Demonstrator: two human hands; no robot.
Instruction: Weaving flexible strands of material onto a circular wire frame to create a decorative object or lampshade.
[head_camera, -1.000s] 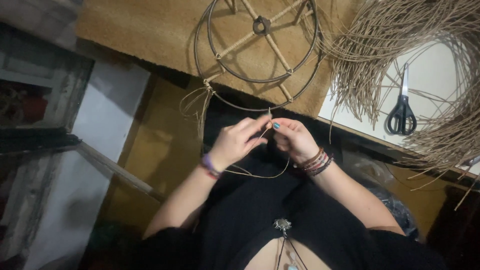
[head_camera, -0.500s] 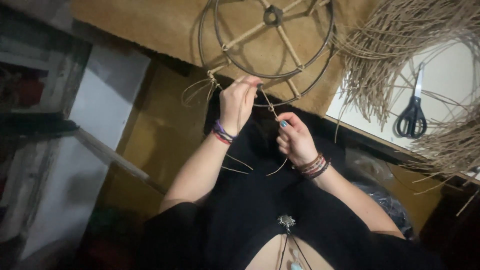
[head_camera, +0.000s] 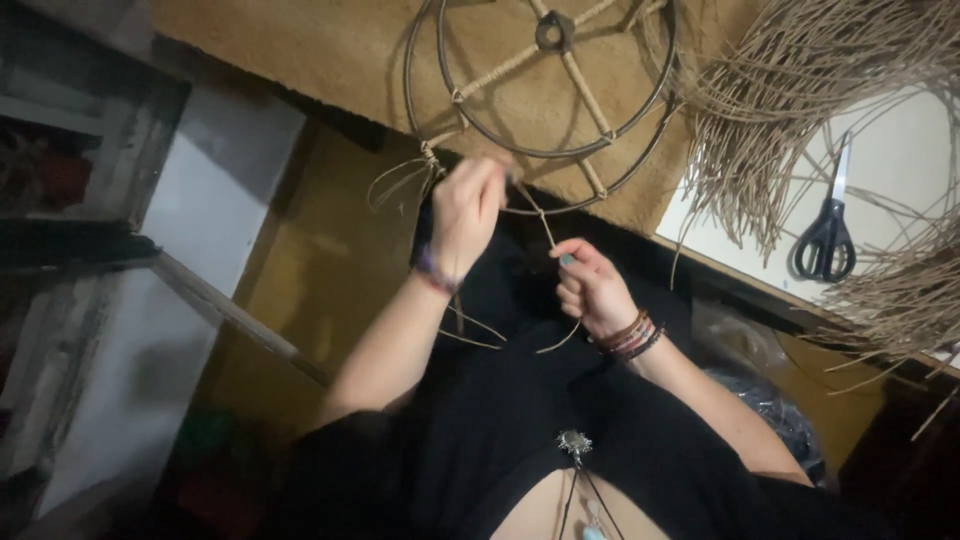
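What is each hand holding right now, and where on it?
Right hand pinches a thin fibre strand partway along its length; left hand grips the same strand up by the wire frame's rim.

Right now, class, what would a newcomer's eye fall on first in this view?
The two hands at the centre: the left hand raised to the near rim of a round wire frame on the tan mat, the right hand below it, pinching a thin fibre strand. To the right, loose straw bundles fan around black-handled scissors on a white surface.

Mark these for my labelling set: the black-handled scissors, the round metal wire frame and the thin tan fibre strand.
black-handled scissors (head_camera: 825, 240), head view, handles.
round metal wire frame (head_camera: 553, 30), head view, hub.
thin tan fibre strand (head_camera: 543, 225), head view, between the hands.
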